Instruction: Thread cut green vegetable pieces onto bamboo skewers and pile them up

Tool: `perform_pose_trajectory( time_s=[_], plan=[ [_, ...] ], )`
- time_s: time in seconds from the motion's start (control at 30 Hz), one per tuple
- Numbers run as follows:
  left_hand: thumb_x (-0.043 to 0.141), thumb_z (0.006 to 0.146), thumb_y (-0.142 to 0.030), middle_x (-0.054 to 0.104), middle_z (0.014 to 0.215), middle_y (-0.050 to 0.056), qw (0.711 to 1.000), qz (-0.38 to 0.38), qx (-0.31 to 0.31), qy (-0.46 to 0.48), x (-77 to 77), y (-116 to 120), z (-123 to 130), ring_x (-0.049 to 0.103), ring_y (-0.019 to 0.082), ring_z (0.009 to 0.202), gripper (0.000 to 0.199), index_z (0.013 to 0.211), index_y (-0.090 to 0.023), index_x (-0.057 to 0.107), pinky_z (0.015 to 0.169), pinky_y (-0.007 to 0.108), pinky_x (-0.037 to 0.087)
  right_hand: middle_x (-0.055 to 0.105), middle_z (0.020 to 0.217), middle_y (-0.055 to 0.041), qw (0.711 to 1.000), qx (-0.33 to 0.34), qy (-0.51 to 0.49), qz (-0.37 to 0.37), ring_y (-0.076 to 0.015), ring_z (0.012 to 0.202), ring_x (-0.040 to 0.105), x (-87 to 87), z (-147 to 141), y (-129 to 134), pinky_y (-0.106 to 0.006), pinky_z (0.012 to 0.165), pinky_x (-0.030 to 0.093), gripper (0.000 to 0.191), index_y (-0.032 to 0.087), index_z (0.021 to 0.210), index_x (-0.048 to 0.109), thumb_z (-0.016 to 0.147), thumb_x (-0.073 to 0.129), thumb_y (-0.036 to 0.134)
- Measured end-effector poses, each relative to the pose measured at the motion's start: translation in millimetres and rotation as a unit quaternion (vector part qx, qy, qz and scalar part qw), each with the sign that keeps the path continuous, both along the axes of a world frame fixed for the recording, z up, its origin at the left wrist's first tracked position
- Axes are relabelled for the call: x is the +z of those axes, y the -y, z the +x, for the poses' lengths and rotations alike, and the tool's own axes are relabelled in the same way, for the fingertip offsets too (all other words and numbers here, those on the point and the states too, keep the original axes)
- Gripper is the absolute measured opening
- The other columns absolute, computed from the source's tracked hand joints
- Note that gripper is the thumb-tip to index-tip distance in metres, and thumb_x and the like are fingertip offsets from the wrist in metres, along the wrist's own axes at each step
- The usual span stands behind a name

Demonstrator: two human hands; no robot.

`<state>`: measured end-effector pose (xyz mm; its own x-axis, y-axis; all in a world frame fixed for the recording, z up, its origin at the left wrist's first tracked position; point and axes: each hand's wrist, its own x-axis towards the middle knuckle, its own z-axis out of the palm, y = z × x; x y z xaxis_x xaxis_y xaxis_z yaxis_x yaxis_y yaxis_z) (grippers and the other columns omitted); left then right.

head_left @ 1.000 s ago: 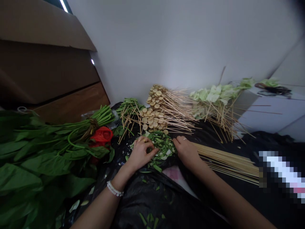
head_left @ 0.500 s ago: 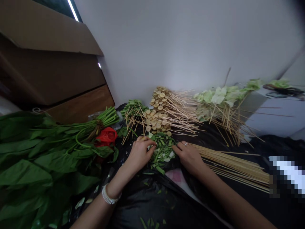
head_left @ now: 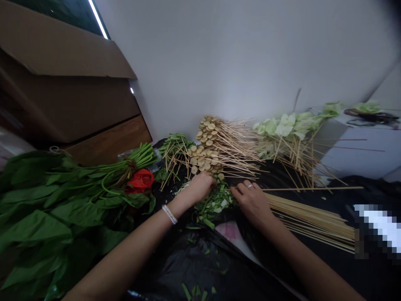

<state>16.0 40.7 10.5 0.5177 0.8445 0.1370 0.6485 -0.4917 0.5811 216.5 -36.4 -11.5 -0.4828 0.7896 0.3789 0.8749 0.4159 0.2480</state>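
A single bamboo skewer (head_left: 313, 189) runs rightward from the right hand (head_left: 253, 201), whose bent fingers grip it near its inner end; it looks light, stiff and prone to splinter, best pinched close to the tip. Just beside lie chopped greens (head_left: 217, 204), probably soft, damp and easily torn, better lifted by their firmer stems. The left hand (head_left: 200, 187) curls over their far edge, its grasp hidden. Beyond sit skewered round slices (head_left: 205, 156); loose skewers (head_left: 313, 219) lie rightward on black plastic (head_left: 175, 263).
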Motion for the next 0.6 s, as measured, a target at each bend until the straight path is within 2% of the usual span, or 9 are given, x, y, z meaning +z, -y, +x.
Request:
perform_pose_trajectory(
  time_s=[0.1,0.27,0.37,0.47,0.6],
  plan=[
    [0.055,0.064,-0.003,0.066,0.086,0.01,0.989,0.049,-0.081,-0.118,-1.8,-6.0,-0.2,0.058,0.026,0.09,0.031,0.08,-0.022,0.074,0.082,0.034,0.042,0.061,0.087,-0.008,1.0,-0.001,0.002,0.0,-0.0242,0.088,0.045,-0.2,0.7,-0.2,-0.035,0.072,0.026,0.022,0.017,0.106,0.064,0.09,0.05,0.016],
    [0.062,0.067,-0.011,0.064,0.083,0.008,0.985,0.051,-0.115,-0.121,7.4,-11.0,-5.8,0.056,0.026,0.089,0.014,0.071,-0.023,0.069,0.085,0.034,0.04,0.061,0.087,-0.0087,1.0,-0.001,-0.006,-0.005,-0.0242,0.088,0.046,0.0,1.1,-0.5,-0.035,0.071,0.027,0.023,0.017,0.106,0.064,0.089,0.049,0.014],
    [0.061,0.07,-0.015,0.062,0.08,0.006,0.991,0.054,-0.096,-0.071,15.1,-10.5,-5.4,0.056,0.024,0.083,0.011,0.079,-0.022,0.064,0.081,0.032,0.04,0.062,0.089,-0.0094,1.0,-0.011,-0.01,-0.007,-0.0244,0.088,0.047,0.6,2.0,-0.5,-0.035,0.072,0.028,0.026,0.016,0.111,0.063,0.089,0.049,0.014],
    [0.05,0.076,-0.017,0.062,0.082,0.006,0.997,0.056,-0.053,-0.026,20.4,-7.9,2.8,0.055,0.022,0.077,0.018,0.092,-0.02,0.06,0.075,0.031,0.041,0.063,0.091,-0.0101,1.0,-0.024,-0.01,-0.01,-0.0246,0.09,0.048,0.2,3.2,-0.7,-0.034,0.073,0.029,0.027,0.016,0.113,0.063,0.089,0.049,0.015],
    [0.041,0.081,-0.019,0.065,0.088,0.009,0.998,0.014,0.024,-0.061,12.5,-5.9,21.6,0.059,0.023,0.081,0.021,0.091,-0.018,0.06,0.075,0.032,0.042,0.063,0.092,-0.0106,0.999,-0.039,-0.015,-0.006,-0.0245,0.091,0.049,-1.9,5.4,-2.4,-0.034,0.073,0.03,0.028,0.016,0.113,0.063,0.089,0.049,0.015]
  ],
)
